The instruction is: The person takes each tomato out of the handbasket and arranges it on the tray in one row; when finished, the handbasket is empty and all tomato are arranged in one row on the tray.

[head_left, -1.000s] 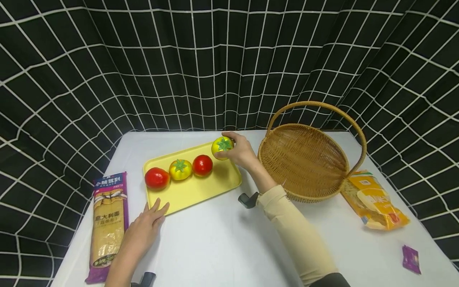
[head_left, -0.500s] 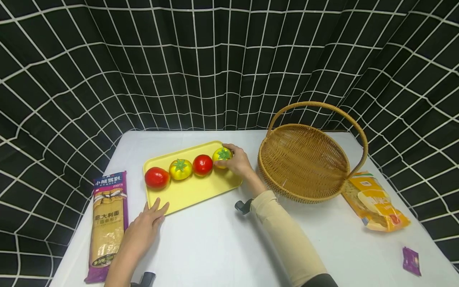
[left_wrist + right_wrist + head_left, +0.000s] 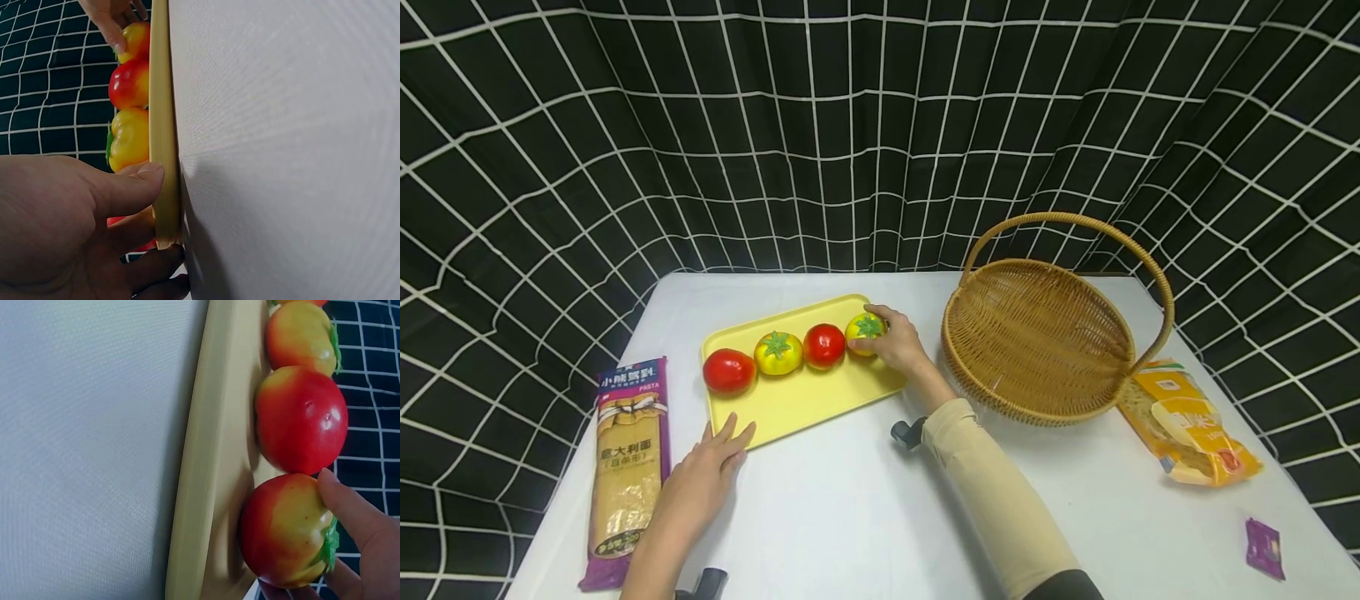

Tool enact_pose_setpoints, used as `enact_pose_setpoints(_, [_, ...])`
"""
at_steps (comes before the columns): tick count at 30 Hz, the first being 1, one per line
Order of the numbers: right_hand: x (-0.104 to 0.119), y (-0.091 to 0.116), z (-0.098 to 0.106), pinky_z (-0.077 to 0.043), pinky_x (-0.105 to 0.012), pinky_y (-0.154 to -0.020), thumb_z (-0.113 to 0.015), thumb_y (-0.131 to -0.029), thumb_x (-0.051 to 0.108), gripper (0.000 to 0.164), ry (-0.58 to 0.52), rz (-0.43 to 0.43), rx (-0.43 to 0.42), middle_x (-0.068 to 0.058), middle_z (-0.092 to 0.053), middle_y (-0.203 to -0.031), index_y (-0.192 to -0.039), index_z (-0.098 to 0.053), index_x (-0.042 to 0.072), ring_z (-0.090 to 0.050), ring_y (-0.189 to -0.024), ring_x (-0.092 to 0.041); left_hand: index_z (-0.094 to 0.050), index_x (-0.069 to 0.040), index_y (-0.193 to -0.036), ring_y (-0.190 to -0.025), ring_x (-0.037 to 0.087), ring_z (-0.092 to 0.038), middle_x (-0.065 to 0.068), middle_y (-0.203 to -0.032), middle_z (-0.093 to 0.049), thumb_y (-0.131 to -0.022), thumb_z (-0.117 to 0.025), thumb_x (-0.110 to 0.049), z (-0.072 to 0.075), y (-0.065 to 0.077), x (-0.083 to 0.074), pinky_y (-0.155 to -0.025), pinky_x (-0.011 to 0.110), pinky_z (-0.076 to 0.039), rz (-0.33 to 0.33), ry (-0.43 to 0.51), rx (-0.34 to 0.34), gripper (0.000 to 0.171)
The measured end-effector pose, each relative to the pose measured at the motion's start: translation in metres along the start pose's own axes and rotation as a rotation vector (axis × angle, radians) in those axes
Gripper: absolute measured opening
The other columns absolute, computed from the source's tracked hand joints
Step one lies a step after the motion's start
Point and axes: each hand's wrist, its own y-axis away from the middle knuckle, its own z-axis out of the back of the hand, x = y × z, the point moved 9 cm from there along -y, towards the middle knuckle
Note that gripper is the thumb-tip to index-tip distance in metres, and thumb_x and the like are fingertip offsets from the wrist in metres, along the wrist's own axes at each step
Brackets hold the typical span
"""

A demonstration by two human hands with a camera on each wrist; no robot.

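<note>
My right hand grips a yellow-and-red tomato with a green leafy top, low at the right end of the yellow tray. Beside it in the tray, a red tomato, another yellow one and a larger red one line up leftward. My left hand rests at the tray's near left corner with its fingers spread. Seen from the left wrist, its thumb lies against the tray rim.
A wicker basket with a tall handle stands right of the tray. Behind it lies an orange food bag, and a small purple packet is at the near right. A pasta pack lies left. A grid-patterned black curtain backs the table.
My right hand has lowered the yellow tomato toward the tray, next to the red one, and still has its fingers around it. The left hand has kept its place.
</note>
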Motion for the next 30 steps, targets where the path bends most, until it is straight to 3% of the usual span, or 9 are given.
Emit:
enact_pose_setpoints(15, [-0.002, 0.001, 0.001, -0.041, -0.051, -0.125, -0.088, -0.088, 0.026, 0.081, 0.026, -0.015, 0.014, -0.016, -0.051, -0.160, -0.159, -0.050, 0.022, -0.052, -0.140, -0.036, -0.051, -0.018, -0.157, -0.154, 0.058, -0.023, 0.018, -0.172, -0.031, -0.109, -0.055, -0.016, 0.000, -0.002, -0.001, -0.117, 0.080, -0.025, -0.005, -0.001, 0.011, 0.048])
enact_pose_setpoints(24, [0.001, 0.004, 0.008, -0.034, -0.055, -0.130, -0.090, -0.086, 0.026, 0.087, 0.013, -0.007, -0.002, -0.014, -0.046, -0.166, -0.161, -0.047, 0.022, -0.044, -0.152, -0.039, -0.051, -0.016, -0.158, -0.154, 0.059, -0.024, 0.019, -0.171, -0.031, -0.109, -0.056, -0.016, 0.004, -0.003, -0.005, -0.116, 0.081, -0.027, -0.025, -0.019, 0.016, 0.049])
enact_pose_setpoints(30, [0.009, 0.010, 0.013, -0.033, -0.059, -0.130, -0.088, -0.088, 0.027, 0.085, 0.058, 0.009, -0.018, -0.011, -0.041, -0.170, -0.162, -0.045, 0.024, -0.038, -0.155, -0.041, -0.052, -0.012, -0.157, -0.153, 0.061, -0.026, 0.024, -0.170, -0.032, -0.109, -0.056, -0.020, 0.010, -0.004, -0.012, -0.115, 0.081, -0.031, -0.039, -0.074, 0.066, 0.049])
